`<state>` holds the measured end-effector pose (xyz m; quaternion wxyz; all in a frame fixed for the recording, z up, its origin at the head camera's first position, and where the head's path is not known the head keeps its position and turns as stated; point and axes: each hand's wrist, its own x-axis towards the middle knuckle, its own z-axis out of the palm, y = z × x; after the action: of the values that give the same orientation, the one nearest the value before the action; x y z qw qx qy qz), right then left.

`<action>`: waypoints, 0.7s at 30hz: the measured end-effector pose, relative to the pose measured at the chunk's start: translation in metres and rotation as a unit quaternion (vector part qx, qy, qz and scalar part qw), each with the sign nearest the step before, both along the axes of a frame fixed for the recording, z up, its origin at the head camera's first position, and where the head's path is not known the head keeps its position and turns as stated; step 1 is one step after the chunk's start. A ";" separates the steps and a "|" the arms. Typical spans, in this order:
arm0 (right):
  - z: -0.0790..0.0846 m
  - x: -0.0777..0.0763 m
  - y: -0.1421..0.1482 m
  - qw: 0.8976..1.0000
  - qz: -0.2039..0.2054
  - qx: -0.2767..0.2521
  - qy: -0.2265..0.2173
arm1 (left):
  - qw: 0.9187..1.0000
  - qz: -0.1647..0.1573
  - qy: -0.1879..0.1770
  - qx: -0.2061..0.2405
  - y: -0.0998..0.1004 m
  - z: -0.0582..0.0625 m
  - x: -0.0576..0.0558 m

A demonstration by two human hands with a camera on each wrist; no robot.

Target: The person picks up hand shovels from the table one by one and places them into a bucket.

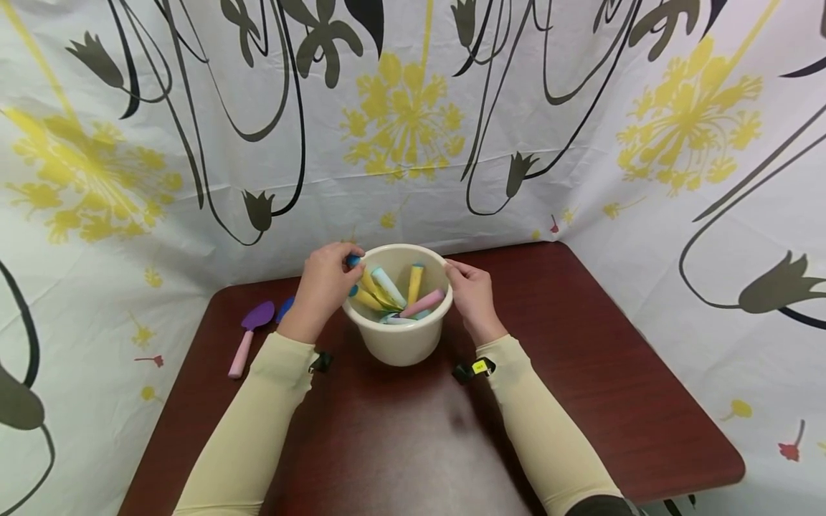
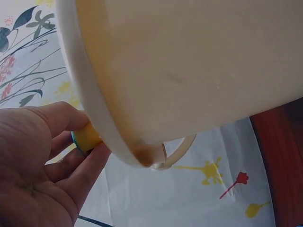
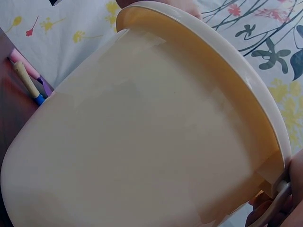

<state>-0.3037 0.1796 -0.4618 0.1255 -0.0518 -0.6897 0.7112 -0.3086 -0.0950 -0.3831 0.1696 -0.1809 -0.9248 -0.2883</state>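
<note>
Left hand (image 1: pixel 323 283): narrow, thumb and fingers pinching a blue-ended yellow stick (image 2: pixel 88 138) at the bucket's rim; a light, sure pinch should be enough.
Right hand (image 1: pixel 474 297): pinching the rim on the opposite side, close to where the carry handle (image 3: pixel 275 205) joins; holding the rim itself should steady better than a swinging handle.
Step in hand: looks like managing that stick with the left while the right braces the bucket; lifting it clear of the rim before moving it sideways would avoid a tug on the bucket.
Cream bucket (image 1: pixel 400 344): upright near the middle of the tabletop's far edge, so any push is best directed back toward the near edge.
Sticks inside: a pink stick (image 1: pixel 422 304), a pale blue stick (image 1: pixel 389 287) and more yellow ones lean across each other; a slow pull would be less likely to snag its neighbours.
Purple trowel (image 1: pixel 246 340): pink-handled, lying near the left edge of the tabletop (image 1: pixel 581 344), toward the far left corner; the left elbow should pass wide of it.
Blue-headed tool (image 1: pixel 284 308): just beside the trowel, partly hidden by the left hand.
</note>
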 end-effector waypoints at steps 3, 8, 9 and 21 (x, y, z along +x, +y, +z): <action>0.000 0.000 0.000 1.000 0.000 0.002 -0.001 | 1.000 0.005 0.004 0.006 0.000 -0.002 0.000; 0.000 0.000 0.000 1.000 -0.004 0.003 -0.001 | 1.000 0.003 0.020 0.013 0.000 -0.004 0.001; 0.000 0.000 -0.001 1.000 -0.005 0.004 -0.001 | 1.000 0.003 0.023 0.014 0.000 -0.005 0.001; -0.001 0.000 -0.001 1.000 -0.004 0.005 0.004 | 0.999 0.017 0.037 0.032 0.002 -0.009 0.000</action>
<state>-0.3041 0.1785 -0.4624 0.1312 -0.0515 -0.6925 0.7075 -0.3089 -0.0930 -0.3922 0.2142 -0.1705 -0.9110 -0.3085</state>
